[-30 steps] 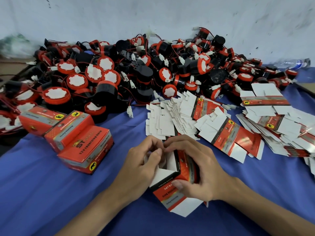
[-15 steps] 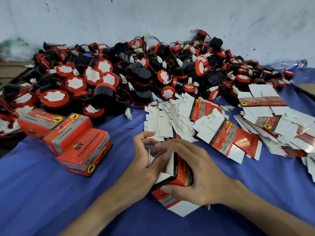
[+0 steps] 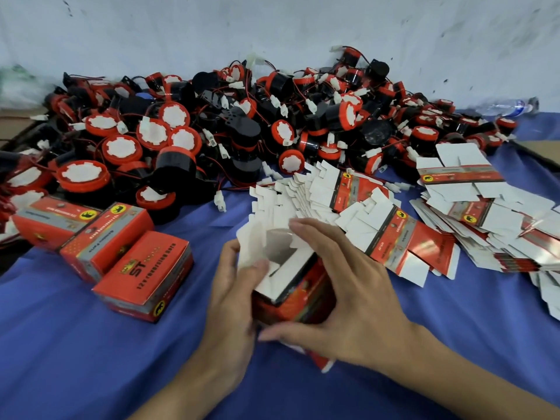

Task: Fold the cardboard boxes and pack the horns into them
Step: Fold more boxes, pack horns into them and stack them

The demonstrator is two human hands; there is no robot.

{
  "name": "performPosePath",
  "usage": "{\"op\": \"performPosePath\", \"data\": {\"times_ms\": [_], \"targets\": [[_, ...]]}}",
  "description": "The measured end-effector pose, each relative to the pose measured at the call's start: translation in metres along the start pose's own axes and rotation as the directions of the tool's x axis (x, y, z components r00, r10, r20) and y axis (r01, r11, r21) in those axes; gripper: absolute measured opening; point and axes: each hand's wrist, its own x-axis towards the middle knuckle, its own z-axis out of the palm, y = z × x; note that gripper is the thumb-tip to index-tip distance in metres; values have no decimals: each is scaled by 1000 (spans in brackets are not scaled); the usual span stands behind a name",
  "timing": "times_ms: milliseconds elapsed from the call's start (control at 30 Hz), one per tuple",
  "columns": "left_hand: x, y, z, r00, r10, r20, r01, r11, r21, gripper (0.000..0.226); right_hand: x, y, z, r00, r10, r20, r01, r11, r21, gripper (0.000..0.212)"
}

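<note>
Blue cloth-covered worktop (image 3: 75,344) runs up to a white wall. Horn pile (image 3: 212,131), black and red with white connectors and thin wires, fills the far edge from left to right. Fanned stacks of flat cartons (image 3: 472,213) lie along the right edge and toward the middle. Three folded red boxes (image 3: 142,274) sit side by side near the left edge, just in front of the pile. Half-folded box (image 3: 291,286) stands at the middle of the near edge, top flaps open, white inside showing. Left hand (image 3: 233,301) grips its left side, thumb on a white flap. Right hand (image 3: 354,292) wraps its right side, fingers curved over the top, thumb beneath. Clear bottle (image 3: 506,107) lies at the far right corner.
</note>
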Motion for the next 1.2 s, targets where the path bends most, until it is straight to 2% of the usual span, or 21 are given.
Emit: {"op": "performPosePath", "data": {"times_ms": [67,133,200,267,333,433,500,567,633,733,767,900,967,1033,1100,1200], "targets": [[9,12,-5,998,-60,35,60,998,12,40,1,5,-6,995,61,76,-78,964,253,79],[16,22,-14,981,-131,144,126,991,44,30,2,9,-9,975,178,136,-222,831,509,58],[19,24,-19,959,-180,218,177,984,33,26,0,13,-6,949,249,192,-314,699,643,47],[19,18,-20,953,-189,238,185,982,40,24,-3,11,1,929,260,261,-369,652,662,44],[17,10,-20,973,-139,182,130,990,58,26,-6,9,7,921,282,269,-390,668,634,46],[15,4,-17,996,84,34,-89,979,185,20,-5,9,11,939,297,175,-340,711,615,37],[8,6,-12,961,264,81,-275,933,230,27,-4,8,12,935,330,127,-332,694,638,32],[0,6,-10,900,359,247,-417,875,248,38,-4,7,14,934,349,78,-313,691,651,27],[-3,6,-12,873,345,346,-458,823,336,42,-6,6,15,935,353,39,-297,716,632,21],[-1,3,-15,860,390,329,-510,652,561,34,-7,7,13,924,379,55,-325,699,637,22],[0,3,-14,858,400,324,-513,624,589,30,-6,7,13,920,386,69,-334,678,655,22],[-2,3,-13,889,349,295,-457,704,543,29,-4,8,12,912,399,95,-337,597,728,17],[-3,4,-12,897,335,287,-434,789,435,28,-4,7,14,917,385,99,-324,577,750,14],[-3,6,-9,887,352,300,-446,822,354,25,-4,7,13,920,377,104,-316,560,766,20],[-1,9,-9,871,367,328,-479,784,394,21,-4,7,13,929,358,96,-305,590,748,24],[3,12,-11,832,392,393,-553,649,523,20,-5,9,14,941,326,91,-291,640,712,22]]}}
